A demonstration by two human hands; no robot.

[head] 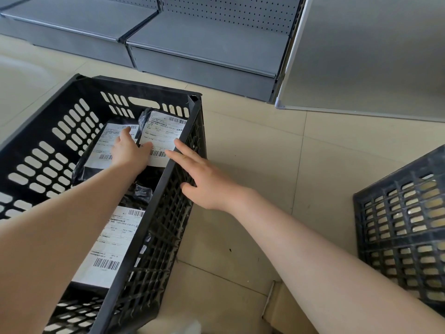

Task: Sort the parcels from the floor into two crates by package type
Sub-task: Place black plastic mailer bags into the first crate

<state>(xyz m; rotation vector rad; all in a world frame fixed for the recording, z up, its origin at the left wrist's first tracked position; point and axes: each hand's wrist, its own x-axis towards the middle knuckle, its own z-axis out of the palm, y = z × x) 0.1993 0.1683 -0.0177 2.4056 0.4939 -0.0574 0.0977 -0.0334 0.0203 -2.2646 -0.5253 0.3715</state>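
A person reaches with both bare arms into and over a black slatted crate [60, 141] standing on a pale tiled floor [252, 165]. The left hand [131, 150] lies flat inside the crate, fingers straight and close together, pressing on two black plastic-wrapped parcels at the far end: its fingertips rest on the white shipping label of the left parcel [103, 150], while its thumb side touches the label of the right parcel [161, 136], which leans against the crate's right wall. The right hand [204, 179] rests on the top edge and outer face of that right wall, fingers spread and straight, gripping nothing. A third black parcel [113, 244] with a barcode label lies nearer the camera in the same crate, partly hidden by the left forearm. A second black crate [404, 225] stands well apart at the right edge of the view; its contents cannot be made out. Grey metal shelving [204, 44] with a perforated back panel runs along the far side.
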